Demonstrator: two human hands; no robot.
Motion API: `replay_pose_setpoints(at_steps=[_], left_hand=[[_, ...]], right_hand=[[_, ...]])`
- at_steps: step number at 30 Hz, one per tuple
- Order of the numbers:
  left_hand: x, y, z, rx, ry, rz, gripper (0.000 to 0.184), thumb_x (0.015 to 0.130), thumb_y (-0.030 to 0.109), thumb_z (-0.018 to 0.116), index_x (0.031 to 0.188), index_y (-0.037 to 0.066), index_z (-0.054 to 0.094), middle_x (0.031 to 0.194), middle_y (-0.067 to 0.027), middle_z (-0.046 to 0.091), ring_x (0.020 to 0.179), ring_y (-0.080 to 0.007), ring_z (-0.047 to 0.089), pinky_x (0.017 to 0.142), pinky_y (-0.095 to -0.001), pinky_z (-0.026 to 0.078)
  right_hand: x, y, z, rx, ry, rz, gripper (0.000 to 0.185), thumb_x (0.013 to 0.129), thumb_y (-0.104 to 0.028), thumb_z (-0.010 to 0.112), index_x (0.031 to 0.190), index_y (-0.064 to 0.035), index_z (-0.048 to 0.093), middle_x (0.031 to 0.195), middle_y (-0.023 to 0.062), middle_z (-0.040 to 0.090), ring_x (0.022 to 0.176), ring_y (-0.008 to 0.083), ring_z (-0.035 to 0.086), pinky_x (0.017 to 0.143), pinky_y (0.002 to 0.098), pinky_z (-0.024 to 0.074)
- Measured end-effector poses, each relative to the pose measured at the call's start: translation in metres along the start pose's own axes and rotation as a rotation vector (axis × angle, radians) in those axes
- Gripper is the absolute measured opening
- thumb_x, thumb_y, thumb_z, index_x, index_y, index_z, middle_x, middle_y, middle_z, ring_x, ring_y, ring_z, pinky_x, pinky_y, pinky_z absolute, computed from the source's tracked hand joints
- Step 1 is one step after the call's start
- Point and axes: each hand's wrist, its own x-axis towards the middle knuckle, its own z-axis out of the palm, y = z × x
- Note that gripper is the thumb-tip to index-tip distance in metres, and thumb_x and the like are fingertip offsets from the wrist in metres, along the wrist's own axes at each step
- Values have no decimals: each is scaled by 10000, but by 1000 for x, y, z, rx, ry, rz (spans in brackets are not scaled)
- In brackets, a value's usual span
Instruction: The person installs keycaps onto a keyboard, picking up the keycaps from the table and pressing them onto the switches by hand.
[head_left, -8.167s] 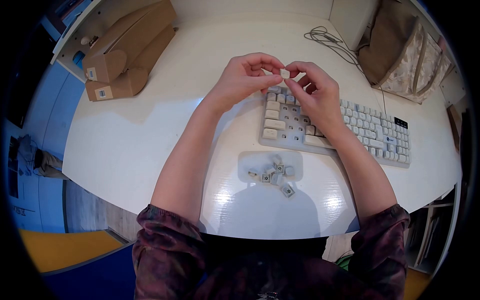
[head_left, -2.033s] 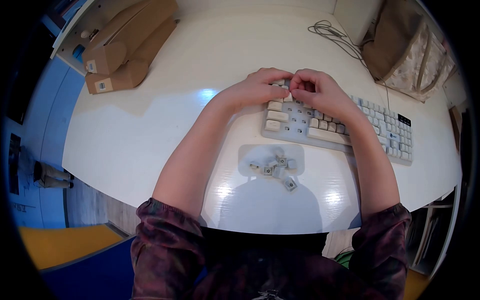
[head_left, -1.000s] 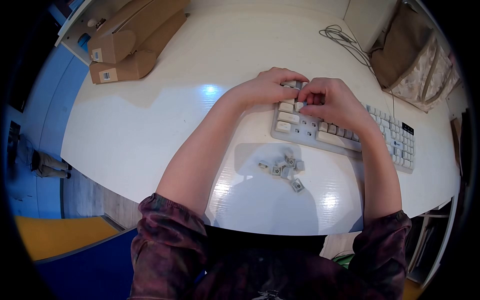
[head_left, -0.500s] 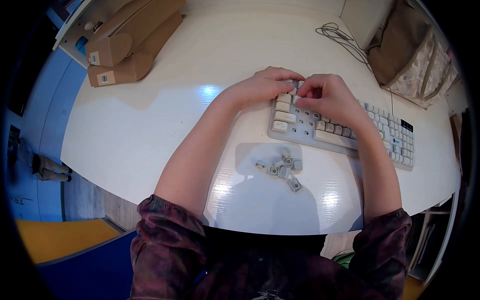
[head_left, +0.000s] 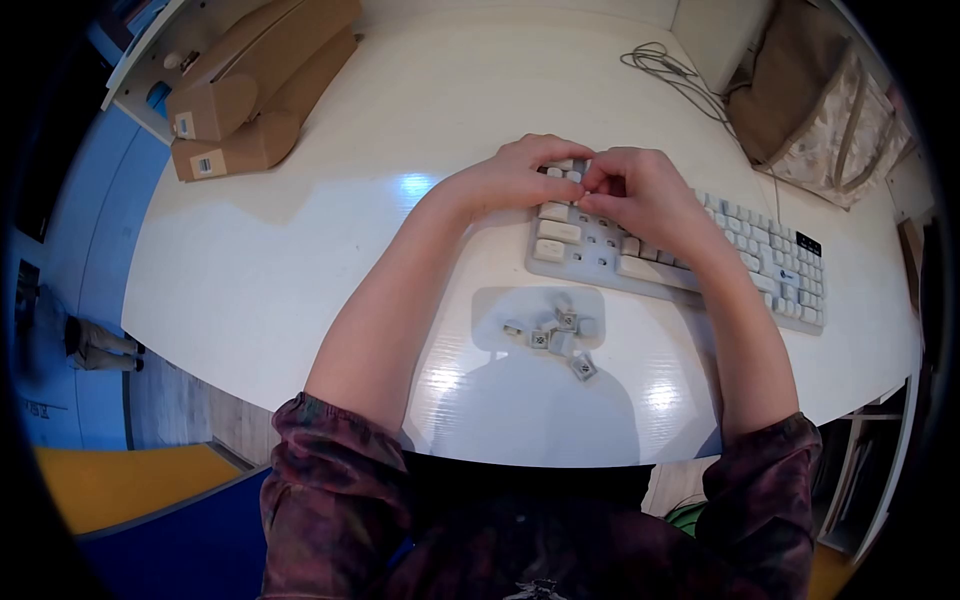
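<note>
The single view looks from the wearer's head, forward and steeply down, across the white tabletop (head_left: 300, 290) at arm's length; the keyboard (head_left: 670, 272) sits right of centre, sleeves (head_left: 335, 480) fill the bottom corners, dark rounded edges frame everything.

Cardboard (head_left: 268, 78) — and a bag (head_left: 792, 110) (brownish)

Before you lay one keyboard (head_left: 765, 250), at least seven loose keycaps (head_left: 562, 342) toward the near edge of your worktop (head_left: 250, 290), two cardboard boxes (head_left: 250, 90) at its far left corner, one bag (head_left: 820, 120) at its far right.
</note>
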Motion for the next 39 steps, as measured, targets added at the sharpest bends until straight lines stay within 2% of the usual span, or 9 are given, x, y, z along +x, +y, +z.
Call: replay_pose_setpoints(at_steps=[5,9,11,17,20,24,27,33,39], left_hand=[[1,3,-3,-10,-54,17,541,856,280,691,1343,78,568,1315,-99,522,1229,-208,485,1035,-321,394],[3,-6,-1,-20,0,2,540,872,322,674,1351,98,568,1339,-105,513,1244,-221,486,1044,-328,396],[5,-7,-1,-49,-10,-39,573,859,366,650,1371,122,566,1394,-130,486,1290,-257,469,1065,-355,401],[5,-8,-4,-6,-32,-15,588,861,407,671,1371,135,568,1396,-130,488,1321,-265,449,1082,-356,387],[5,-11,-2,53,2,21,516,895,337,686,1336,95,572,1292,-70,548,1201,-189,490,1027,-312,388],[3,-8,-2,35,-4,37,533,883,323,704,1341,88,564,1292,-83,549,1188,-189,489,1015,-316,391],[4,-9,-1,71,-9,55,531,881,300,709,1342,82,560,1301,-92,542,1194,-193,488,1021,-318,390],[3,-6,-1,172,3,79,502,890,267,690,1338,84,559,1321,-113,530,1246,-225,468,1048,-335,383],[6,-9,2,259,35,122,491,890,267,663,1336,87,563,1306,-117,541,1260,-228,459,1050,-348,384]], right_hand=[[1,5,0,70,2,37,133,765,-100,757,843,-10,699,707,87,663,637,194,610,614,323,486],[4,12,-2,179,-31,80,135,769,-95,762,843,-4,695,715,78,662,636,175,596,616,309,483],[4,11,-2,183,-44,107,139,767,-99,763,840,-3,694,713,79,661,636,171,596,617,310,484],[3,4,1,82,-25,94,149,761,-111,765,832,-3,690,709,87,660,638,174,599,621,316,487],[3,3,2,73,-20,105,128,768,-100,756,823,-5,689,708,78,655,641,160,592,620,304,485],[4,7,-4,178,-76,96,107,783,-73,743,802,-12,656,691,31,608,649,111,554,611,272,472],[6,16,-5,446,-56,155,129,790,-56,739,795,-24,614,681,-5,552,655,80,514,603,256,454],[9,18,3,241,-46,124,158,767,-83,753,796,-45,603,677,-11,534,650,83,500,590,268,432],[9,24,6,246,-65,136,126,775,-86,747,796,-45,630,673,-13,551,642,84,507,586,265,429]])
